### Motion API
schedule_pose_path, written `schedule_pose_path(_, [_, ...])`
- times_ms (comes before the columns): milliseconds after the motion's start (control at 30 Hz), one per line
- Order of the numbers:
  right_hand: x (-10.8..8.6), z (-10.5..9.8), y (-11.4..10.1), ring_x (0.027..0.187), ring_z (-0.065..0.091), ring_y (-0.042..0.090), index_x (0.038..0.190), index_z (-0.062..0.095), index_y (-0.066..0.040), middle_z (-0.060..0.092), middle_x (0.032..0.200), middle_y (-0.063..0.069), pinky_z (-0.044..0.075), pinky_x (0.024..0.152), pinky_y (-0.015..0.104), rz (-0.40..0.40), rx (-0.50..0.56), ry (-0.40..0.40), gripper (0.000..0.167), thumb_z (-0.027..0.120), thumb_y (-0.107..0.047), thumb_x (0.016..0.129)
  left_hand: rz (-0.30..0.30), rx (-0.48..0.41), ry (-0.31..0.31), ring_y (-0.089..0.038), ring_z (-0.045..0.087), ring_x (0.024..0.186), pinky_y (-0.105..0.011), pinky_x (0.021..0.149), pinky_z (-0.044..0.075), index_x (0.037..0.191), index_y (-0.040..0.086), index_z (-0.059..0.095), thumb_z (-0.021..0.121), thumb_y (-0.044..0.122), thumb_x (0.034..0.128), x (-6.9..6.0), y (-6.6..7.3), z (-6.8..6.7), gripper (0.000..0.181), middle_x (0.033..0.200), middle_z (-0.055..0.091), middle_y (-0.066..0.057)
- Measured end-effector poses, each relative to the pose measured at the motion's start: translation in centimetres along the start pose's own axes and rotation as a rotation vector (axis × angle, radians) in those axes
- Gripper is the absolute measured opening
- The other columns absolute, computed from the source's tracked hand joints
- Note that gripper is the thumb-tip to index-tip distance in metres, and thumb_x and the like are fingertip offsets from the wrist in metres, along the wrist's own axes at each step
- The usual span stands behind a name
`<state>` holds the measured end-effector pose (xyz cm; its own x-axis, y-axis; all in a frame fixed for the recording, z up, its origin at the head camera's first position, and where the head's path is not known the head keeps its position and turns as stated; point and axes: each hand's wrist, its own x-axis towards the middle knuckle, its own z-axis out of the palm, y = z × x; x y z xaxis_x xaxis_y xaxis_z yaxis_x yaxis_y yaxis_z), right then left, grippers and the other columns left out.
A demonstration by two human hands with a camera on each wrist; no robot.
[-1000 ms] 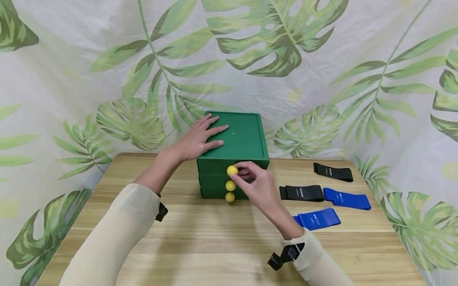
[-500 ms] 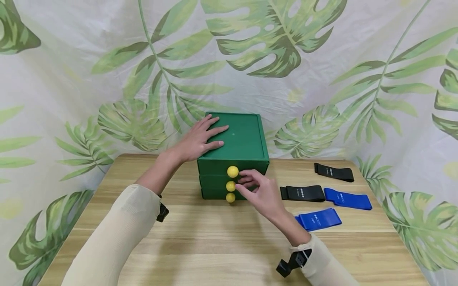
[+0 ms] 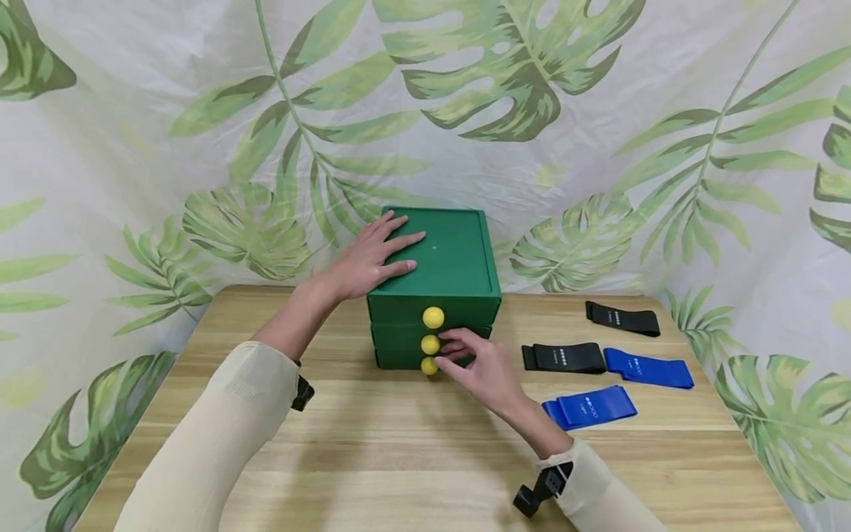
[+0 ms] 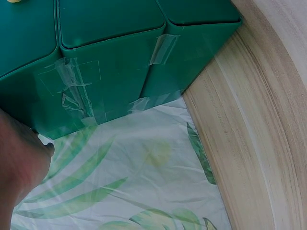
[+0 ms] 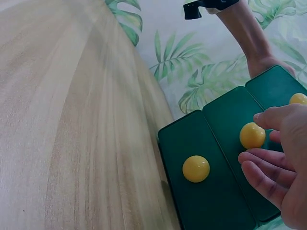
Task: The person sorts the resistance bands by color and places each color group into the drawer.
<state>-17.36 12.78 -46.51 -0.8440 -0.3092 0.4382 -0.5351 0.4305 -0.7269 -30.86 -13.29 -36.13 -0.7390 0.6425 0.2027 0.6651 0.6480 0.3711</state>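
What sits inside the green drawer box (image 3: 452, 251) under your left hand (image 3: 364, 264) is hidden: the three stacked drawers are shut, their fronts flush, and only thin seams show between them. Your left hand lies flat on the lid, fingers spread; the camera on that wrist catches just part of it at the edge, with a sliver of yellow cut off in the corner. Your right hand (image 3: 488, 372) is at the box's front, fingers loosely curved and parted around the middle knob (image 5: 253, 135); whether a fingertip touches it, you cannot tell from here. The top knob (image 3: 433, 318) sits above your right fingers and the bottom knob (image 3: 429, 366) just beside your thumb. All three are round, smooth, glossy and yellow. Below your left hand, the side wall carries shiny, wrinkled clear tape (image 4: 164, 49) across the seams between the smooth, round-cornered drawers. To the right of your right hand lie two flat, folded black bands (image 3: 567, 357) and two blue bands (image 3: 595, 408); most of their printing is too small to read. Beneath both hands runs the grained wooden table (image 3: 372, 458), and beyond them hangs a creased, leaf-printed cloth (image 3: 465, 170). Your cream sleeves (image 3: 206, 428) are cut off at the bottom.
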Motion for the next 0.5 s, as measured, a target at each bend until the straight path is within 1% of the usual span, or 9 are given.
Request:
schedule_pose_path(133, [0.2,0.5,0.2,0.086,0.079,0.019,0.120,0.075,-0.006,0.081,0.102,0.009,0.064,0.075,0.043,0.005,0.032,-0.019,0.032,0.086,-0.008,0.090,-0.002,-0.001,0.003,-0.036,-0.001,0.165,-0.062,0.129,0.003,0.166,0.021,0.040,0.054,0.044,0.1107,0.0,0.0,0.0,0.062,0.176,0.017,-0.017])
schedule_pose_path(267, [0.3,0.8,0.6,0.087,0.079,0.016,0.121,0.075,-0.008,0.081,0.103,0.006,0.063,0.077,0.034,0.008,0.041,-0.026,0.031,0.085,-0.013,0.092,-0.002,-0.002,0.001,-0.037,-0.001,0.165,-0.062,0.129,0.003,0.166,0.020,0.040,0.055,0.042,0.1107,-0.1,0.2,0.0,0.062,0.176,0.016,-0.018])
schedule_pose_path(367, [0.5,1.0,0.8,0.086,0.078,0.014,0.119,0.076,-0.009,0.081,0.103,0.005,0.063,0.077,0.030,0.015,0.045,-0.017,0.029,0.085,-0.014,0.093,-0.003,0.000,-0.001,-0.037,-0.002,0.165,-0.062,0.129,0.003,0.166,0.019,0.039,0.055,0.041,0.1107,0.0,0.1,0.0,0.062,0.176,0.016,-0.018])
schedule_pose_path(500, [0.6,1.3,0.9,0.084,0.078,0.012,0.115,0.077,-0.010,0.081,0.101,0.004,0.063,0.075,0.028,0.029,0.062,0.008,0.025,0.085,-0.013,0.092,-0.006,-0.005,-0.003,-0.037,-0.002,0.164,-0.063,0.129,0.003,0.166,0.019,0.039,0.055,0.041,0.1106,0.0,0.0,0.0,0.062,0.176,0.016,-0.018])
